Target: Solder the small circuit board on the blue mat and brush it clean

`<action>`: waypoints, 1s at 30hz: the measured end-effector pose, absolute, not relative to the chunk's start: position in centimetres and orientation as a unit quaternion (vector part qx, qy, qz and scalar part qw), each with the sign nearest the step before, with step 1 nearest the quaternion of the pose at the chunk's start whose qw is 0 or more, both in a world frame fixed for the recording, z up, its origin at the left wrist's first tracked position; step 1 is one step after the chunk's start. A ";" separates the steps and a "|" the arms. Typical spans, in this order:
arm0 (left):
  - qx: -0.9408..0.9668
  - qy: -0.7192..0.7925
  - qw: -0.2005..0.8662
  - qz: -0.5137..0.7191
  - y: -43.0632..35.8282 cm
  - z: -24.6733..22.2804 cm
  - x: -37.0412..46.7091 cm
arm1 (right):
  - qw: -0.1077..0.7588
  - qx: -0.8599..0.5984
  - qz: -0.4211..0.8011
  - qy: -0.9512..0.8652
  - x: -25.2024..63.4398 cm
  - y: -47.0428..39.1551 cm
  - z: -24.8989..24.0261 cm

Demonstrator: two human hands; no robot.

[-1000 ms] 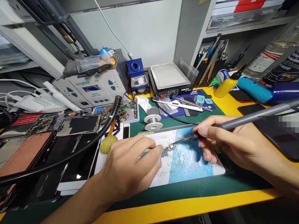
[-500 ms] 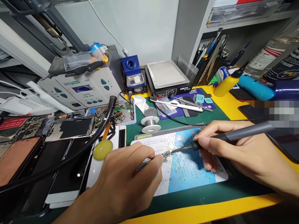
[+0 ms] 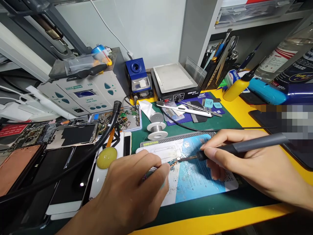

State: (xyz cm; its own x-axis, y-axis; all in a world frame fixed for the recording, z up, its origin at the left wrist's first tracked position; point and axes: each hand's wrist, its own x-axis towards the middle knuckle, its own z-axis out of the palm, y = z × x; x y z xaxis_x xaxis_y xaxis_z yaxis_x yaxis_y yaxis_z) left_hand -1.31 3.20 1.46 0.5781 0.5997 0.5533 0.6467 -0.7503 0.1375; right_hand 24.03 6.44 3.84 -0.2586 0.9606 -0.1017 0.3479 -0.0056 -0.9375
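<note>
My left hand (image 3: 137, 186) is closed in a pinch around a small spool of desoldering braid (image 3: 151, 170), mostly hidden by the fingers. A copper-coloured strip leads from the fingertips to a small circuit board (image 3: 174, 162). Held like a pen in my right hand (image 3: 234, 156) is a soldering iron (image 3: 259, 143), its tip pointing left and meeting the board's right end. Under the board lies a white and blue printed mat (image 3: 195, 182), scuffed and spotted.
Solder reels (image 3: 157, 131) stand behind the mat. A hot plate (image 3: 174, 80), a blue iron stand (image 3: 137, 76) and a hot-air station (image 3: 90, 88) line the back. A black hose (image 3: 97, 148) crosses phones at left. A yellow bottle (image 3: 236, 89) stands right.
The soldering iron and my right hand have shifted slightly left, bringing the tip further onto the board. My left hand stays almost still, and the view has moved a little.
</note>
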 end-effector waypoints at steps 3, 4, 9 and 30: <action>-0.887 -0.352 0.043 -0.295 3.1 1.4 -1.3 | 0.325 -0.525 0.479 -0.624 23.9 6.5 4.0; -0.887 -0.352 0.044 -0.296 3.1 1.5 -1.2 | 0.324 -0.526 0.481 -0.622 23.9 6.4 4.0; -0.886 -0.351 0.034 -0.301 3.1 1.5 -1.1 | 0.321 -0.532 0.476 -0.623 24.0 6.2 3.9; -0.893 -0.381 0.000 -0.242 2.7 1.3 -0.7 | 0.335 -0.574 0.401 -0.631 23.0 5.1 4.3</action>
State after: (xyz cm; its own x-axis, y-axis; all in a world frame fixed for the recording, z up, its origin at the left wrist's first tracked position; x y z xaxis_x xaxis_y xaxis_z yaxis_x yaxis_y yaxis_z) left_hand -0.74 2.74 1.31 0.5933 0.6792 0.4320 0.6795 -0.7103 0.1836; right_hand 23.03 5.14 4.30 -0.1178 0.9923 -0.0370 0.4554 0.0209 -0.8901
